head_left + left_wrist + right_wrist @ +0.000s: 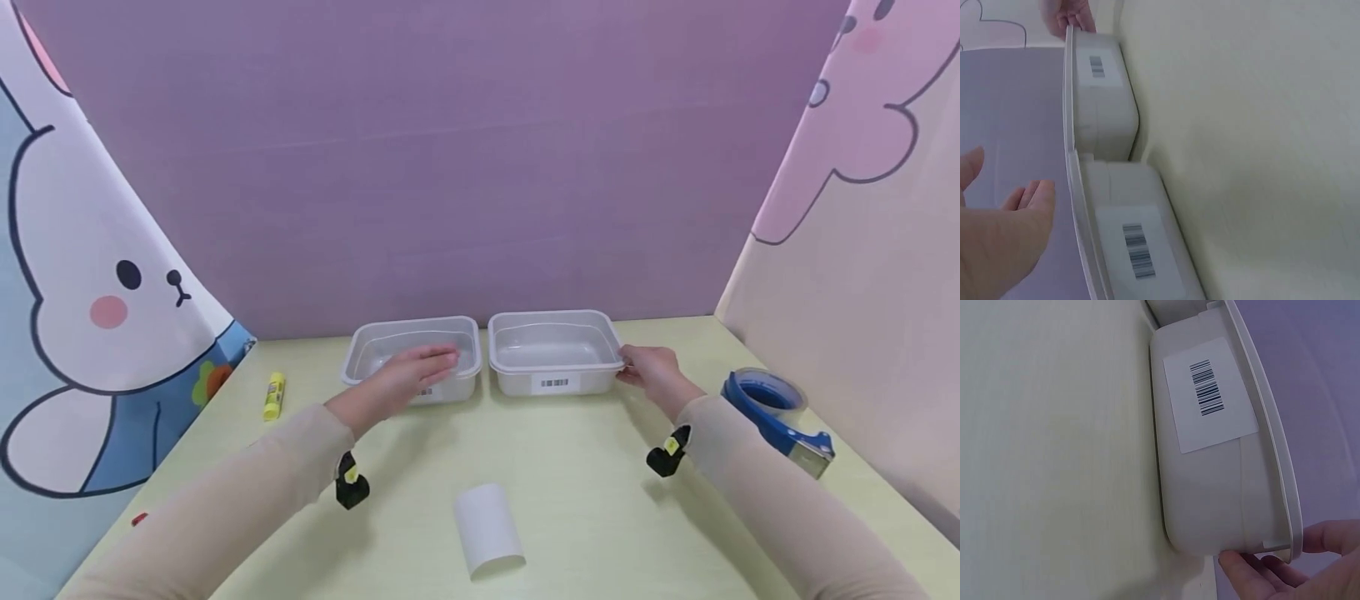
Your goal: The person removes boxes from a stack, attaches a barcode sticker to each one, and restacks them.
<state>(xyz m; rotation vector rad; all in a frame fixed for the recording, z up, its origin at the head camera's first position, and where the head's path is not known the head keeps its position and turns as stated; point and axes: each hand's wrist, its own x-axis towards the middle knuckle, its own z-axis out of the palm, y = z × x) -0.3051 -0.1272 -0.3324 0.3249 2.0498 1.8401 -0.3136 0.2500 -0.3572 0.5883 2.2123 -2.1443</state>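
Two whitish plastic containers with barcode labels stand side by side at the back of the table. Over the left container (461, 389) hovers my left hand (405, 377), its fingers fairly straight and holding nothing. The left wrist view has that hand (1007, 240) apart from the container's rim. At the right end of the right container (517, 383), my right hand (654, 375) pinches the rim. In the right wrist view its fingers (1244, 575) lie under the rim of this container (1210, 487), with another digit over the outer edge.
A curled piece of white paper (489, 529) lies at the front middle of the table (585, 483). To the left is a yellow glue stick (274, 396), and a small red object (139, 518) lies nearer. A blue tape dispenser (776, 425) sits on the right. A purple backdrop (480, 167) rises behind.
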